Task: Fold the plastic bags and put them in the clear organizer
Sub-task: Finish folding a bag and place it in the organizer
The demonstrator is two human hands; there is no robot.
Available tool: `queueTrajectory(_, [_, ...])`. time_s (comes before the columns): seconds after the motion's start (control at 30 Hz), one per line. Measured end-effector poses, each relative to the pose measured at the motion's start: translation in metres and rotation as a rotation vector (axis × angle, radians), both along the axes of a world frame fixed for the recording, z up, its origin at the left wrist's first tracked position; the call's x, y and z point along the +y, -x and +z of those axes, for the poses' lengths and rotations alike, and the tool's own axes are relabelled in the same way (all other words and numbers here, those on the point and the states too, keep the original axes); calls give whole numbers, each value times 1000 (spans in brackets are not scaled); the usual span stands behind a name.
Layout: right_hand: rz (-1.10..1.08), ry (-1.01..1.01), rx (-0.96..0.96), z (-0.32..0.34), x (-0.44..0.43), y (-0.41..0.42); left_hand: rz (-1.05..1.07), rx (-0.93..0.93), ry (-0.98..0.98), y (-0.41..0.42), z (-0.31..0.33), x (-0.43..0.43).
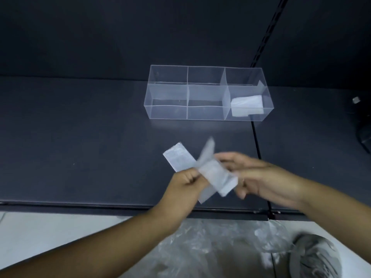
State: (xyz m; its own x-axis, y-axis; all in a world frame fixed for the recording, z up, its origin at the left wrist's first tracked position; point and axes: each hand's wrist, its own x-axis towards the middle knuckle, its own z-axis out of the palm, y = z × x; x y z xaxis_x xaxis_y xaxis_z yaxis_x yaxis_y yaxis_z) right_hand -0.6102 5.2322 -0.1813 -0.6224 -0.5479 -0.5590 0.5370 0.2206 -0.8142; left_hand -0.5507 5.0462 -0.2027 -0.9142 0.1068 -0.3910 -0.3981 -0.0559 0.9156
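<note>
- Head view: a person's two bare hands work a folded plastic bag [200,173] above a dark shelf surface [90,137], just below the frame's centre.
- The left hand [185,182] is closed into a loose fist, pinching the bag's near edge between thumb and curled fingers.
- The right hand [259,177], motion-blurred, lies at 3 o'clock from the bag with fingers stretched toward it and touching its right end; how firmly it grips cannot be told through the blur.
- The bag forms a long white strip running from 10 o'clock to 4 o'clock, with a loose flap sticking up toward 12 o'clock.
- The clear organizer [166,112] stands on the shelf at 12 o'clock from the hands, well apart from them, divided into compartments.
- One folded bag [247,106] already lies in the organizer's front right compartment; the other compartments look empty.
- At 5 o'clock, below the shelf's front edge, crumpled clear plastic [210,247] lies on a pale floor beside a grey shoe [315,257].
- A dark object [364,133], partly cut off, sits at the frame's 3 o'clock edge.
</note>
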Motion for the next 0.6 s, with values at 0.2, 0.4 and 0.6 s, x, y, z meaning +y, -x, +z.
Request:
queueTrajectory(0.2, [128,-111,-15,-26,-17,-28,97,-319,-109,12,-26,-17])
queueTrajectory(0.4, [-70,-351,99,-39,-23,-47,160,-392,-74,21,-34,-18])
queueTrajectory(0.6, [-100,-349,22,-42,-14,-53,248,-354,63,49,-37,-26])
